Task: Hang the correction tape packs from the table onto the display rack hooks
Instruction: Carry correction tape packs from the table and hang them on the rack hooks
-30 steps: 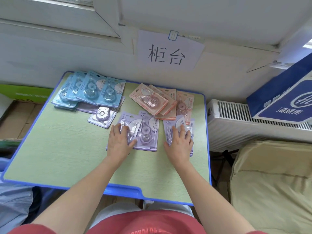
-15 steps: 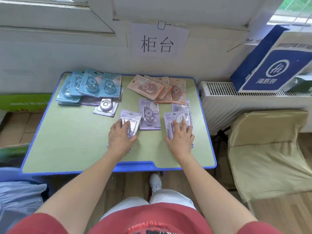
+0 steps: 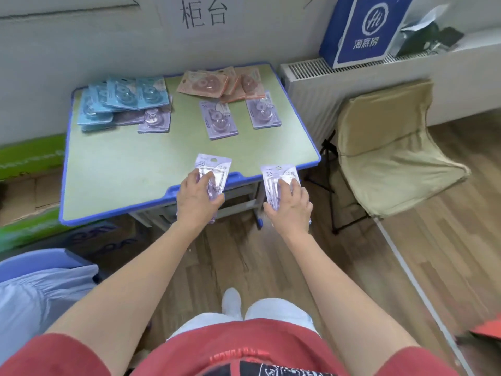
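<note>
**Head view.** Each hand holds one purple correction tape pack at the near edge of the table (image 3: 65, 185). The left hand (image 3: 199, 198) curls its fingers over the blister of the left pack (image 3: 214, 165), thumb against the side. The right hand (image 3: 290, 206) grips the right pack (image 3: 279, 172) in the same way, past the table's near right corner. Both packs lie face up, hang holes pointing away from the person. Other packs lie on the table: a blue stack (image 3: 122, 101), a pink stack (image 3: 222, 84) and two purple packs (image 3: 218, 119).

The display rack is not in view, so the person probably needs to turn. For a clean hang, keep the fingers low on the blister and the hole end free.

The folding chair (image 3: 385, 147) stands near the table corner on the right. The wooden floor (image 3: 271, 261) in front of the person offers open room.
</note>
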Motion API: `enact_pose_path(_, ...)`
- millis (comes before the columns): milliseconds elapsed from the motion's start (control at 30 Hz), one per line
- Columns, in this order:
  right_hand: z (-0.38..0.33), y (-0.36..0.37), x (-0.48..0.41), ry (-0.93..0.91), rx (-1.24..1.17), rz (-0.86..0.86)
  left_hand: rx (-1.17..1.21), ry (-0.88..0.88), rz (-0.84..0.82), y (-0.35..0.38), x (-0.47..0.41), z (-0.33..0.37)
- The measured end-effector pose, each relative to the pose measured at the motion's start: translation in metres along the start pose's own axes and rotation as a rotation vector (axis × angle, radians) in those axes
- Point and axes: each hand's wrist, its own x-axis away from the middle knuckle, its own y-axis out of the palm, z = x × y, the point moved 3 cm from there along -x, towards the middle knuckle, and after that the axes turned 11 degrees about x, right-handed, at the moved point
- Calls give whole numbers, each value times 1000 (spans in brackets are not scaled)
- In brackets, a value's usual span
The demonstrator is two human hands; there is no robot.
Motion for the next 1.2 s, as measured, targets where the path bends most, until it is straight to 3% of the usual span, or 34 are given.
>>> enact_pose_path(433, 163, 18, 198, 246, -111, 95, 22, 182, -141, 91, 176, 65)
enact_pose_path(667, 233, 25, 309, 481, -125, 113, -32, 357, -321, 139, 264, 107)
enact_pose_path(1200, 292, 59, 589, 1094, -216, 221, -50, 773, -739, 214, 489, 156)
